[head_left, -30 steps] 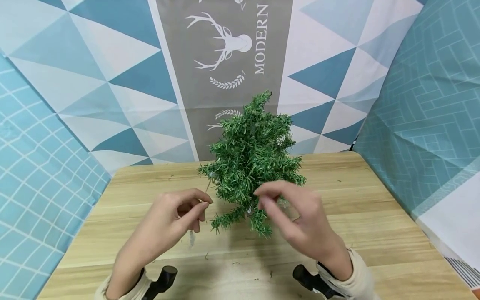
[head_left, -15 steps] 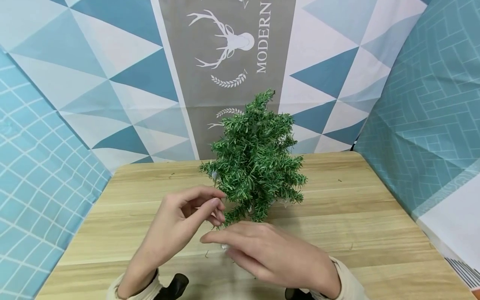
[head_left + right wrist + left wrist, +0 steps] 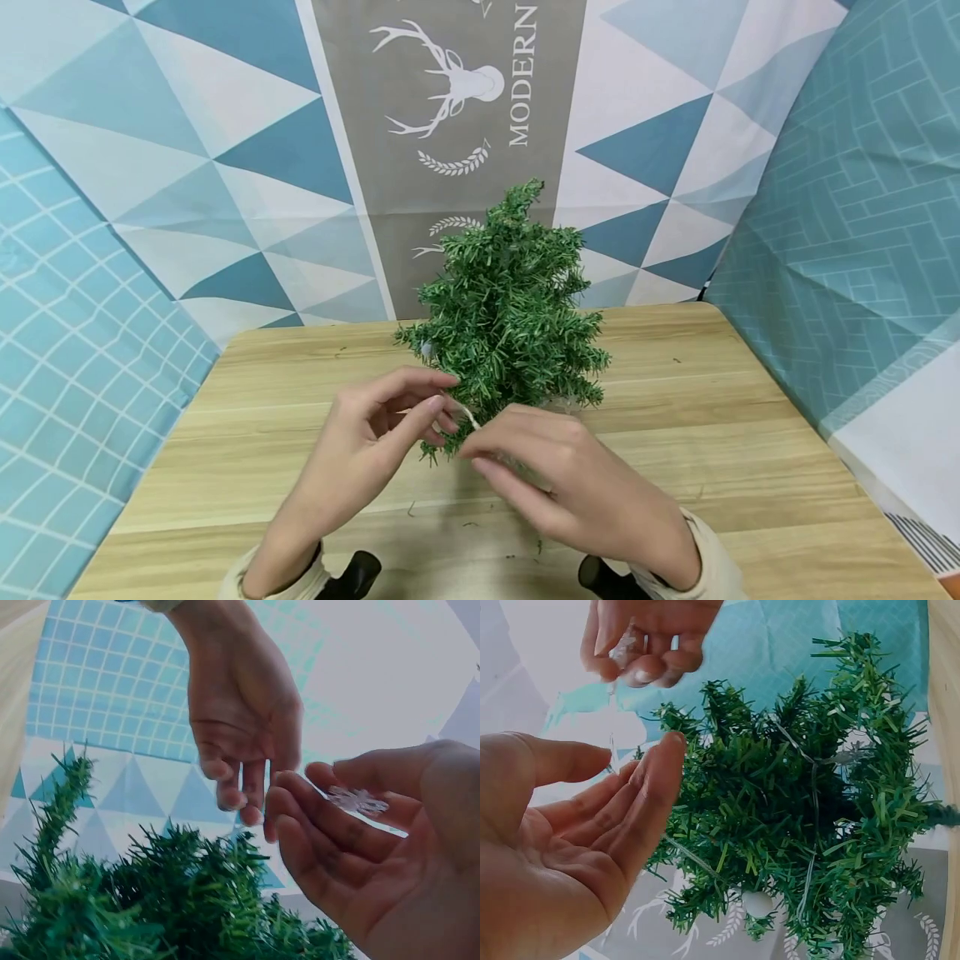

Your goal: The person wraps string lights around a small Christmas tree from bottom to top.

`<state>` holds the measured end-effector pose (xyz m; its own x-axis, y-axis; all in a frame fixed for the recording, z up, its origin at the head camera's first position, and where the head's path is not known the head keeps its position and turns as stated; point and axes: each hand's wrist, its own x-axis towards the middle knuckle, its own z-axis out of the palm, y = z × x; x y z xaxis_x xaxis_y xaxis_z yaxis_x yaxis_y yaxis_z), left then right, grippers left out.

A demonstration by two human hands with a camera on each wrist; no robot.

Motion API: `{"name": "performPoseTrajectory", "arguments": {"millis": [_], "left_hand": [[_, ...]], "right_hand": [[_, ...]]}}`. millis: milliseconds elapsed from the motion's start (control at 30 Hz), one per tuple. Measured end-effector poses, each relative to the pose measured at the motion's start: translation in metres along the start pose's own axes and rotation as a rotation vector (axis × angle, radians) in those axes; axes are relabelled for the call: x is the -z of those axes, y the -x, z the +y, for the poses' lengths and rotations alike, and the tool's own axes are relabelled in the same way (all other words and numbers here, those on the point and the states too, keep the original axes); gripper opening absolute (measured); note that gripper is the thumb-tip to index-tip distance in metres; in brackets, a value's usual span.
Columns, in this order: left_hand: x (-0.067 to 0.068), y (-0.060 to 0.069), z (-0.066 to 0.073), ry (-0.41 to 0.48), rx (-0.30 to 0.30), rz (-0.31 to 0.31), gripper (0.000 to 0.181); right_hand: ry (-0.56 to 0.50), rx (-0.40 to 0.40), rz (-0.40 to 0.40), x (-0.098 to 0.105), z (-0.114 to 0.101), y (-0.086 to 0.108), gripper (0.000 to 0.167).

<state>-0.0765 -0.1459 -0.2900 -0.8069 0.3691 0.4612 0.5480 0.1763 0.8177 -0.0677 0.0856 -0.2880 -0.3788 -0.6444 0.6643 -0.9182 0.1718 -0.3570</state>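
Note:
A small artificial Christmas tree [image 3: 510, 308] stands on the table with a clear light string [image 3: 814, 817] draped on its branches. My left hand [image 3: 375, 446] is at the tree's lower left, thumb and fingers bent around the thin wire of that string. To its right, my right hand [image 3: 562, 479] pinches a clear snowflake piece [image 3: 358, 801] of the string between thumb and fingers. A short pale stretch of wire [image 3: 470, 418] spans the gap between the hands. Another snowflake [image 3: 847, 756] and a white round bulb [image 3: 757, 904] sit among the branches.
The wooden table [image 3: 247, 417] carries a few loose green needles. Patterned cloth walls [image 3: 247, 167] enclose it at the back and both sides. Black wrist mounts [image 3: 360, 573] jut inward from both sleeves.
My right hand moved from the tree's front right down and left toward the left hand, then slightly up and right with the snowflake. My left hand shifted right, closer to the tree.

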Motion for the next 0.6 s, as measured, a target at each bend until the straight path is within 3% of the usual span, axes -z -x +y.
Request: {"name": "performPoseTrajectory", "arguments": {"millis": [167,600], "left_hand": [[-0.005,-0.001,-0.003,-0.124,-0.068,0.022,0.023],[-0.010,-0.005,-0.011,-0.342,-0.151,0.136,0.028]], "right_hand": [[0.018,0.003,0.106,0.006,-0.001,0.000,0.019],[0.134,0.005,0.352,0.015,0.003,-0.002,0.026]]}}
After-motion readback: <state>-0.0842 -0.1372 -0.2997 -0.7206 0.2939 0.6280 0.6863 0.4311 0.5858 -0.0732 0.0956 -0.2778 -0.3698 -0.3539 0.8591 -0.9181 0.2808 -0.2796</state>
